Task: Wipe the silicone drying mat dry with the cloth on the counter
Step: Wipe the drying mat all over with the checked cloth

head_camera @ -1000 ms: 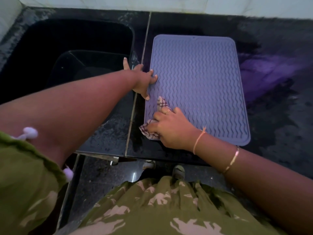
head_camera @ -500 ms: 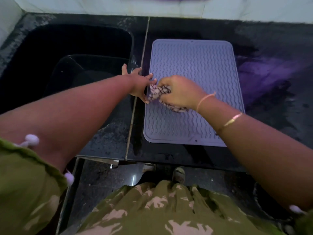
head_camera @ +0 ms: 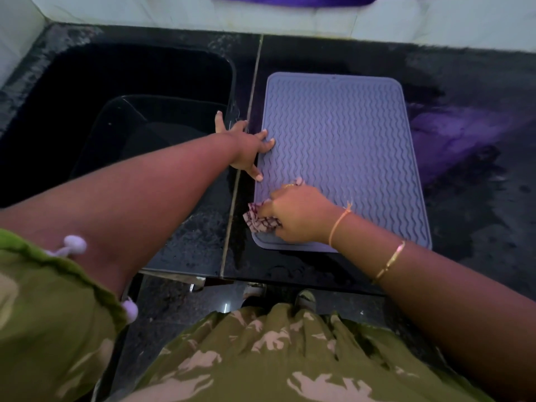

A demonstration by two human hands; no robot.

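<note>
The lavender silicone drying mat (head_camera: 348, 152) lies flat on the dark tabletop (head_camera: 478, 221), its left edge just beside the seam that runs along the black sink (head_camera: 121, 91). The left hand (head_camera: 249, 149) is spread wide and holds nothing. Its straight fingertips press on the mat's left edge, and the thumb points away over the sink rim. The right hand (head_camera: 295, 213) is curled down over the bunched checked cloth (head_camera: 261, 221) and grips it against the near left corner of the mat. The cloth sticks out from under the fingers toward the mat's edge, and a small tip shows beyond the knuckles.
</note>
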